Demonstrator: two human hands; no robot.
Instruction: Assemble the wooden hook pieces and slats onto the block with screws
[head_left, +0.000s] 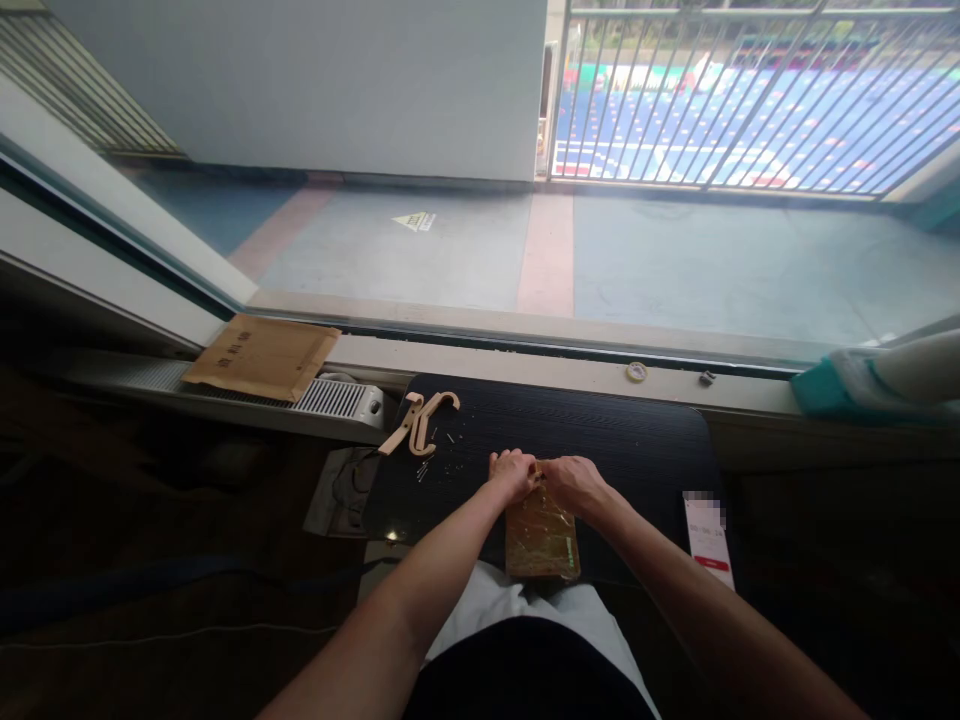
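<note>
A flat brown wooden board (541, 545) with a shiny, clear plastic-like covering lies at the table's front edge, close to my lap. My left hand (514, 474) is at its far left corner with fingers curled. Beside it, my right hand (576, 482) is closed over the far right part. The fingertips of both hands meet around a small pale piece, too small to name. Left of my hands, pale wooden hooks (424, 425) rest on the black table (570, 415). Several screws (422, 470) and other tiny bits lie scattered near them.
A phone (707, 540) with a lit screen is at the table's right edge. Tape (636, 373) sits on the windowsill (525, 365). A brown envelope (262, 357) lies on the radiator (341, 397) at left. The window stands behind the table, with a teal container (836, 388) at right.
</note>
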